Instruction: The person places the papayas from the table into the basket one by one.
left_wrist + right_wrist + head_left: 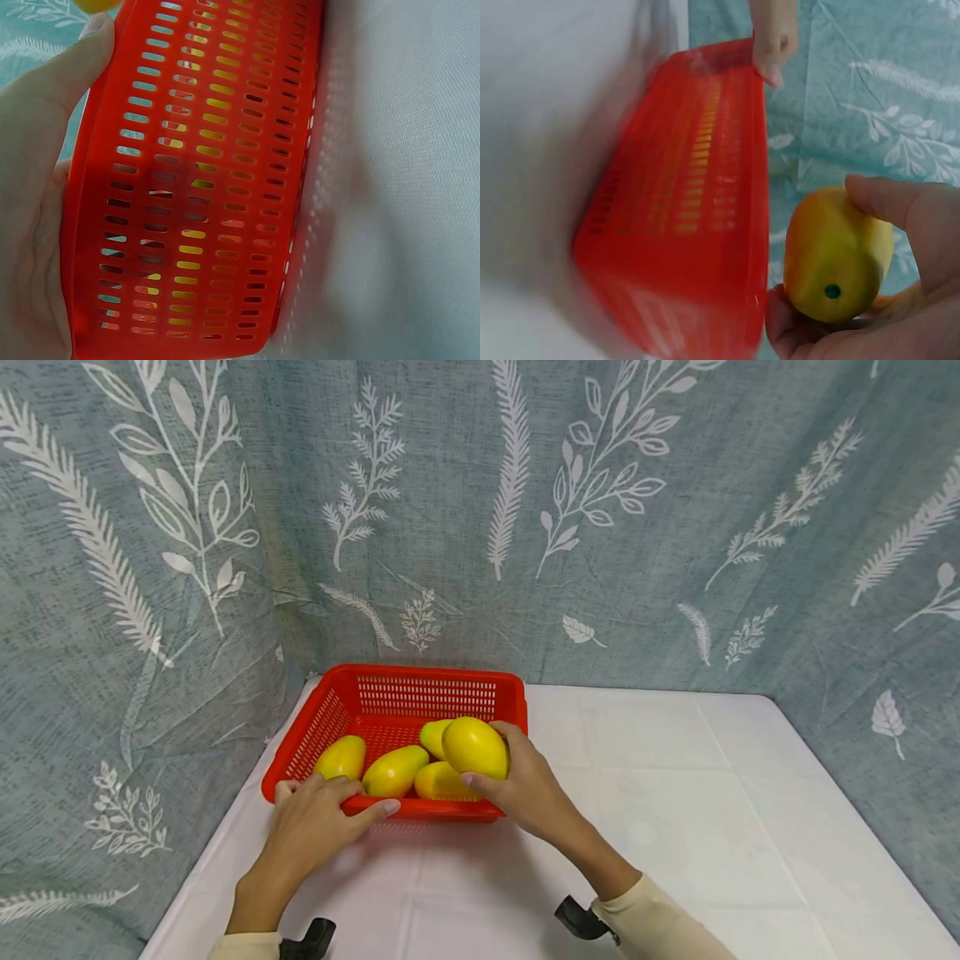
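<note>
A red plastic basket (431,811) with slotted walls stands on the table. Several yellow mangoes lie inside it, among them one at the left (342,757) and one in the middle (395,771). My left hand (315,818) grips the basket's near rim, fingers hooked over it and thumb along the front. My right hand (528,785) holds another mango (474,747) above the right end of the basket, thumb on one side and fingers on the other. In the right wrist view this mango (838,255) shows a small dark green spot at its end, beside the basket wall (697,202).
A white cloth covers the table (660,810), which stretches to the right of the basket. Grey-blue curtains (450,527) with white leaf prints hang behind and at both sides. Black straps are on both wrists.
</note>
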Tool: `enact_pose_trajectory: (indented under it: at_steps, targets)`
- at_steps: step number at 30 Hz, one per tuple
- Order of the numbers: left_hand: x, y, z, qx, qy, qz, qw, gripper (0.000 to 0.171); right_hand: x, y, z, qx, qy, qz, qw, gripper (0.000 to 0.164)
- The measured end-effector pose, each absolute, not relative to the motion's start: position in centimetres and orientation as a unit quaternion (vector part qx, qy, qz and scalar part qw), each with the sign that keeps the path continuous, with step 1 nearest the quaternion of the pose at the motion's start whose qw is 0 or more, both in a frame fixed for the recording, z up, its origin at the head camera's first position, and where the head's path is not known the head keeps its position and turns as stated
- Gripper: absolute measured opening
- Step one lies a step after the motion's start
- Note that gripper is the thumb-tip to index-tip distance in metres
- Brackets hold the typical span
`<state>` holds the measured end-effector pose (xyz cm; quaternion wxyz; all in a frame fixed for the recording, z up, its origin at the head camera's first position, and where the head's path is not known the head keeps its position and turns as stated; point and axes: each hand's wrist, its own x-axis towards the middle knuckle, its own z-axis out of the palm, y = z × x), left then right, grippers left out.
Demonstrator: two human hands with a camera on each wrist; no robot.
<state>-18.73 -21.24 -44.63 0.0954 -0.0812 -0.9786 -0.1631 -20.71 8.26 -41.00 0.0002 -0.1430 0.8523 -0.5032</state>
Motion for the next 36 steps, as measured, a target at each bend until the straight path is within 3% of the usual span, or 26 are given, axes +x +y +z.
enact_pose_trajectory:
  at_steps: [14, 19, 36]
  targets:
    - [-18.7, -21.0, -44.6, -0.082, -0.979, -0.159, 0.098, 0.068, -22.0, 5.8, -42.1, -0.170, 0.877, -0.449, 0.007, 0.077]
    - [-18.8, -21.1, -44.6, -0.078, -0.979, -0.161, 0.097, 0.070, -22.6, 5.3, -42.5, -0.163, 0.896, -0.412, -0.010, 0.074]
    - [-18.6, -21.1, -44.6, -0.077, -0.979, -0.161, 0.095, 0.072, -23.6, 4.2, -42.7, -0.129, 0.927, -0.351, 0.008, 0.081]
